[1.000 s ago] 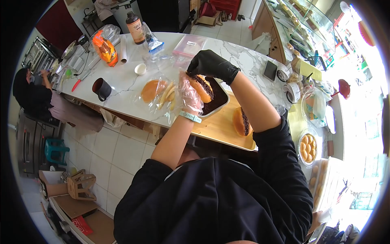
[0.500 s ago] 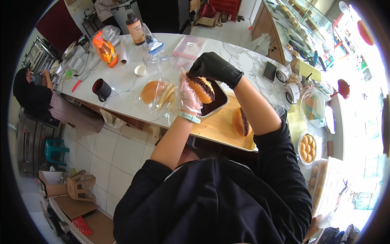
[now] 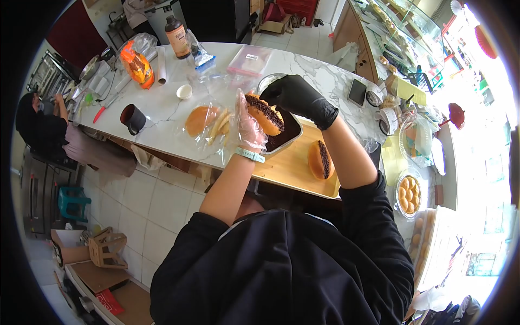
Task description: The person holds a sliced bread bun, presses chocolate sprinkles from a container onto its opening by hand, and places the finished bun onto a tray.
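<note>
Bun one (image 3: 268,116), packed with dark sprinkles, sat in the left hand (image 3: 249,129), whose clear-gloved fingers curled around it. Bun two (image 3: 320,160), likewise sprinkled, lay on one yellow tray (image 3: 281,168). The black-gloved right hand (image 3: 297,98) was partly curled beside bun one, over one pan (image 3: 301,133); what it held could not be told. One mug (image 3: 132,119) stood left.

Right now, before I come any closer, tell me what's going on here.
Someone is working on filled buns. The left hand, in clear plastic, holds a bun with dark sprinkles along its opening. The black-gloved right hand is close by it, fingers curled; whether they touch it isn't clear. A tin of dark sprinkles sits below, and another filled bun lies on the tray.
</note>
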`<state>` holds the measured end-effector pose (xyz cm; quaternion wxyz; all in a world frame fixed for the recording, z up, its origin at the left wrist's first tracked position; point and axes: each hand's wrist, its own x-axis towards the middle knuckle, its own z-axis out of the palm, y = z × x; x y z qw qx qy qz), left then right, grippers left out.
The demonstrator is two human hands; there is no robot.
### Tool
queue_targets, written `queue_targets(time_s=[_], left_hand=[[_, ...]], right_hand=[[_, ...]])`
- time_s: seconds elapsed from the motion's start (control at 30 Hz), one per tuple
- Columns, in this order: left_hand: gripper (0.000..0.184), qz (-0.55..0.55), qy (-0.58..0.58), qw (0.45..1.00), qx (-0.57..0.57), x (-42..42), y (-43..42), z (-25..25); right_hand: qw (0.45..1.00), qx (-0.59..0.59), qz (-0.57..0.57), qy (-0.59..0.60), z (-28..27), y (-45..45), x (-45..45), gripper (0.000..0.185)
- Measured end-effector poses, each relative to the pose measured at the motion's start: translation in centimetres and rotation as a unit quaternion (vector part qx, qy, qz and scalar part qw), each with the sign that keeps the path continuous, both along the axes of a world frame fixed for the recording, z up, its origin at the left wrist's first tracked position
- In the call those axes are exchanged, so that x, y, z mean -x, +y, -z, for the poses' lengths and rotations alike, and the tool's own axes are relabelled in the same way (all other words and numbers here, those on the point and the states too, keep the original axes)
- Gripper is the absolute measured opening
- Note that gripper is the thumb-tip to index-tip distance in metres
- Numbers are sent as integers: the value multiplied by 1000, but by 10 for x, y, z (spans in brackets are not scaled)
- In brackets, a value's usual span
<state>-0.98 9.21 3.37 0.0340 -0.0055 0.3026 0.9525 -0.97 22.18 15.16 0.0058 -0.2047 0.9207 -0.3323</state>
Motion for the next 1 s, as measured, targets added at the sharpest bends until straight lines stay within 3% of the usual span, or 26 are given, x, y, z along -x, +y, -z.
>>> queue_targets(time_s=[0.1,0.2,0.33,0.43,0.47,0.57,0.6,0.7,0.8,0.9,1.0], left_hand=[[48,-26,-15,999,12,0,2,-5],[49,-10,-32,999,0,1,0,-3],[50,13,-47,997,-58,6,1,-1],[50,22,-33,997,-65,8,3,2],[50,32,-23,997,-65,6,2,2],[50,87,4,986,-143,2,2,-6],[49,109,13,977,-181,1,1,-10],[49,80,-24,985,-153,-5,2,-21],[54,140,43,972,-185,9,-3,4],[50,91,14,989,-114,3,-2,-2],[49,132,7,977,-168,-2,0,-15]], right_hand=[[998,16,-8,64,11,6,-7,21],[983,143,23,117,29,3,-21,22],[972,147,77,167,53,2,-36,21],[959,123,105,232,55,-3,-40,24],[978,92,104,158,51,-4,-42,30],[948,-36,58,310,59,-11,-32,35],[966,-51,29,252,57,-12,-33,40],[956,-93,14,277,79,-12,-19,43],[953,-122,20,278,77,-15,-22,46],[947,-144,19,286,75,-17,-23,47],[947,-141,5,290,77,-18,-22,47]])
